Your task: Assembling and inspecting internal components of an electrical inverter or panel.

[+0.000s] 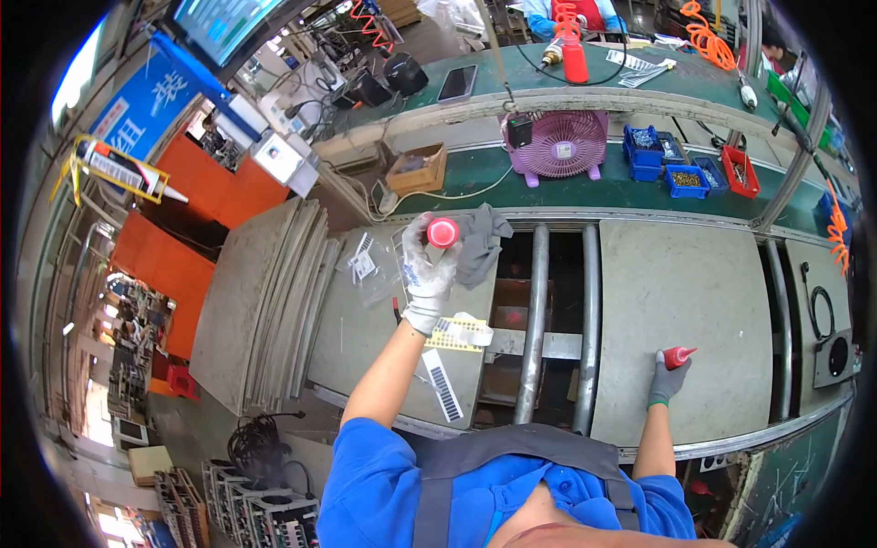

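My left hand, in a white glove, is raised over the left grey board with its fingers curled round a round red-topped object. Only the top of that object shows, so its kind is unclear. A grey cloth lies beside this hand, and a clear plastic bag is on its other side. Toward me are a yellow label sheet and a white barred label strip. Over the right grey board, my right hand, in a grey glove, grips a small red squeeze bottle whose pointed nozzle faces right.
Metal rollers separate the two boards. A board stack stands at left. Beyond are a purple fan, blue bins of small parts, a red bin and a cardboard box. Another person sits across the far bench.
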The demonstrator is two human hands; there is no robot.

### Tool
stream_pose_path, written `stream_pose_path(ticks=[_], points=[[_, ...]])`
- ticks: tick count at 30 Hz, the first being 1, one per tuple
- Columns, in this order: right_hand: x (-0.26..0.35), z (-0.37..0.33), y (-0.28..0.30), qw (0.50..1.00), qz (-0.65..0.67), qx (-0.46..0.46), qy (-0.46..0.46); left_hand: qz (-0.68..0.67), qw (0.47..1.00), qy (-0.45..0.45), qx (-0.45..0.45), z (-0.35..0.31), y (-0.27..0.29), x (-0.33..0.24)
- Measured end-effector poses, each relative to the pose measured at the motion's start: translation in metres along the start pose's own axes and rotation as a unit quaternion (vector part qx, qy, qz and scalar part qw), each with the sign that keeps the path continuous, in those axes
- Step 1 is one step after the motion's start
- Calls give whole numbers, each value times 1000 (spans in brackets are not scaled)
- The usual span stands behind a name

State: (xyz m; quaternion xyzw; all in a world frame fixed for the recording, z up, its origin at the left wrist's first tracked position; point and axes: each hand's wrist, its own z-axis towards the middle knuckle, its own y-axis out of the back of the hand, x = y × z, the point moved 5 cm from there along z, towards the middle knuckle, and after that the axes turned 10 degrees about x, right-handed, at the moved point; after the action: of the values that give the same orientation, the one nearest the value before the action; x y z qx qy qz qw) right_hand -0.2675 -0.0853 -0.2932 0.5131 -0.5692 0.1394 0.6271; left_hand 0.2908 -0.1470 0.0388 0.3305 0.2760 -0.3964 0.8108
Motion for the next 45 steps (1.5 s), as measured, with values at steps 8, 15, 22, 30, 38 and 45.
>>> stream_pose_path(ticks=[8,15,22,30,38,45], points=[[-36,-62,25,989,-46,-116,84,90,991,-93,22,-38,32,-42],[134,-208,-4,926,243,266,110,-266,916,247,169,-93,-35,-81],[262,-245,-13,816,230,467,251,-298,837,296,352,-167,-95,-113],[235,-292,2,616,381,689,-7,-347,683,260,588,-152,-103,-138],[234,-299,25,574,473,665,-73,-456,572,272,625,-175,-139,-161],[203,-256,31,823,253,503,81,-401,658,230,594,-183,-170,-169]])
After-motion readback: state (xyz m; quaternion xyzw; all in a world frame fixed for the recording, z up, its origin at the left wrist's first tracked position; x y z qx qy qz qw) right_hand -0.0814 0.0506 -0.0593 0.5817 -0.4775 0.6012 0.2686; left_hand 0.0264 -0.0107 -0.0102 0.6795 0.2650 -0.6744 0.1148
